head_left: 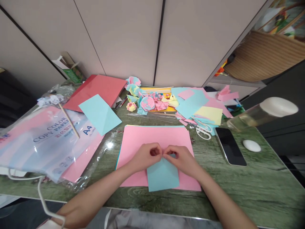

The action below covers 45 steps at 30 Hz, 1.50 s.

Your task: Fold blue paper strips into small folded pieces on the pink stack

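A green wood-grain counter carries everything, with a plastic color copy paper package at its left. In the middle lies a pink-topped paper stack; beyond it cluster folded paper flowers. Over the stack's near part is a light-blue paper piece, its far edge pinched narrowly between the fingers of the left hand and right hand, fingertips nearly meeting. Rightward are a smartphone and white-handled scissors.
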Each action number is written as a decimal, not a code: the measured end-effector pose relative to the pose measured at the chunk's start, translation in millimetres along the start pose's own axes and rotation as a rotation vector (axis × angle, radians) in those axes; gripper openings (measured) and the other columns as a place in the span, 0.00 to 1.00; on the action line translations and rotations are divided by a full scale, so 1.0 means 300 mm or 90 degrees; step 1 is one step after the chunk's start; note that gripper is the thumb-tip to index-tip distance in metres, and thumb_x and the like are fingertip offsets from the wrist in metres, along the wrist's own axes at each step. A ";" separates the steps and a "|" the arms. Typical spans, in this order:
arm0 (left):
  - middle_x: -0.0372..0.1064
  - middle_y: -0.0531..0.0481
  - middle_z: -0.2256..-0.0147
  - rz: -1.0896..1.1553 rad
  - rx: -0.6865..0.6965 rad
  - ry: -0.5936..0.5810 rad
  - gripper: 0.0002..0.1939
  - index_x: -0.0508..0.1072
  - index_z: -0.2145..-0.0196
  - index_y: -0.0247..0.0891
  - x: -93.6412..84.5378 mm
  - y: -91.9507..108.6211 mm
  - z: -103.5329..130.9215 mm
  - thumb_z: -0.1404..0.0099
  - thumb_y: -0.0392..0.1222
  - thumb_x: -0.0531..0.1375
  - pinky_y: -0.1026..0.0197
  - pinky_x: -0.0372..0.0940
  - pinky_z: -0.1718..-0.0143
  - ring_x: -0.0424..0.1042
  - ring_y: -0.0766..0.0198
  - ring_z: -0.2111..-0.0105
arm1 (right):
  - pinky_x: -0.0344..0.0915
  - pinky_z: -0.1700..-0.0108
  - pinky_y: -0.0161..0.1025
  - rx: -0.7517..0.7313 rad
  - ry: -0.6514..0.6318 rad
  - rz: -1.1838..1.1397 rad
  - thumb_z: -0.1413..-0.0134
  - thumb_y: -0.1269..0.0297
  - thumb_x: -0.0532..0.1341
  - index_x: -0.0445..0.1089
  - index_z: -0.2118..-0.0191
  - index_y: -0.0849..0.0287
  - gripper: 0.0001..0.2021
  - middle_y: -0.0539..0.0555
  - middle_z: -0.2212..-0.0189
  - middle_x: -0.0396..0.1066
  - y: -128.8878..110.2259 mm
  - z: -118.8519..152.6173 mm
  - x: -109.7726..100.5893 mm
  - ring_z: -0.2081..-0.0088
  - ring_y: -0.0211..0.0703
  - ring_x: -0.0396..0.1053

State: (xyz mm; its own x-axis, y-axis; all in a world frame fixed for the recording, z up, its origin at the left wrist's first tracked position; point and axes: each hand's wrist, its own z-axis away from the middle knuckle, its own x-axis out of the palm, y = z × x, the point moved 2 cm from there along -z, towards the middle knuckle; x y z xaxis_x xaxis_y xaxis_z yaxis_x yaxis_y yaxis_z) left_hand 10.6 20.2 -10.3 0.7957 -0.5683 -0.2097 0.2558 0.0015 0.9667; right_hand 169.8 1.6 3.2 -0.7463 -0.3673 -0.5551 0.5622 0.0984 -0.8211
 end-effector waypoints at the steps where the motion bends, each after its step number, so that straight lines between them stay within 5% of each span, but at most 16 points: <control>1: 0.61 0.55 0.78 0.001 -0.005 0.005 0.02 0.65 0.77 0.35 0.004 -0.001 0.000 0.49 0.33 0.53 0.67 0.55 0.74 0.59 0.70 0.76 | 0.56 0.69 0.31 -0.003 0.004 0.002 0.52 0.67 0.56 0.68 0.72 0.57 0.04 0.46 0.74 0.70 -0.003 0.000 0.003 0.72 0.35 0.65; 15: 0.61 0.55 0.77 0.022 0.003 -0.003 0.02 0.65 0.78 0.35 -0.083 0.018 -0.001 0.50 0.32 0.53 0.67 0.55 0.73 0.60 0.70 0.75 | 0.55 0.70 0.32 0.018 0.066 0.005 0.50 0.60 0.55 0.67 0.71 0.58 0.08 0.48 0.74 0.69 0.024 0.010 -0.084 0.71 0.36 0.63; 21: 0.60 0.56 0.79 0.073 -0.016 0.067 0.01 0.63 0.77 0.36 -0.141 0.013 -0.011 0.49 0.34 0.54 0.67 0.56 0.74 0.61 0.70 0.77 | 0.55 0.71 0.32 0.033 0.120 -0.047 0.49 0.58 0.54 0.65 0.72 0.60 0.10 0.49 0.76 0.65 0.047 0.010 -0.126 0.72 0.36 0.61; 25: 0.65 0.53 0.74 0.113 -0.021 0.046 0.07 0.66 0.70 0.36 -0.097 0.017 -0.012 0.45 0.42 0.54 0.65 0.58 0.70 0.64 0.67 0.72 | 0.55 0.71 0.33 0.037 0.100 -0.054 0.50 0.59 0.54 0.65 0.73 0.60 0.10 0.50 0.77 0.65 0.041 0.000 -0.084 0.73 0.36 0.61; 31: 0.65 0.54 0.76 -0.084 0.002 0.062 0.05 0.68 0.74 0.36 -0.026 0.015 0.012 0.46 0.39 0.54 0.67 0.55 0.74 0.61 0.69 0.76 | 0.57 0.69 0.33 -0.004 0.083 -0.054 0.54 0.67 0.55 0.64 0.73 0.59 0.03 0.49 0.76 0.66 0.027 -0.009 -0.033 0.71 0.36 0.62; 38: 0.67 0.56 0.76 -0.159 0.041 -0.027 0.05 0.69 0.74 0.37 -0.005 0.036 0.027 0.46 0.37 0.54 0.68 0.54 0.73 0.61 0.70 0.75 | 0.57 0.71 0.32 -0.037 0.020 0.002 0.59 0.73 0.54 0.65 0.75 0.59 0.04 0.48 0.78 0.66 0.011 -0.002 -0.005 0.74 0.34 0.61; 45: 0.64 0.55 0.75 -0.120 0.045 0.005 0.04 0.67 0.73 0.37 -0.032 0.051 0.023 0.46 0.37 0.53 0.68 0.54 0.72 0.61 0.69 0.73 | 0.55 0.72 0.31 -0.020 0.004 -0.032 0.61 0.74 0.53 0.63 0.78 0.59 0.05 0.46 0.80 0.63 0.008 0.006 -0.061 0.76 0.33 0.58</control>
State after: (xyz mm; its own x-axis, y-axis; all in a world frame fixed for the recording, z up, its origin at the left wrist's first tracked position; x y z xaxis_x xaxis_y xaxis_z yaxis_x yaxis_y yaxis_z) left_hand 3.1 19.9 7.4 0.7418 -0.5469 -0.3881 0.3610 -0.1621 0.9184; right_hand 185.4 6.9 11.5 -0.7754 -0.3674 -0.5136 0.5127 0.1086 -0.8517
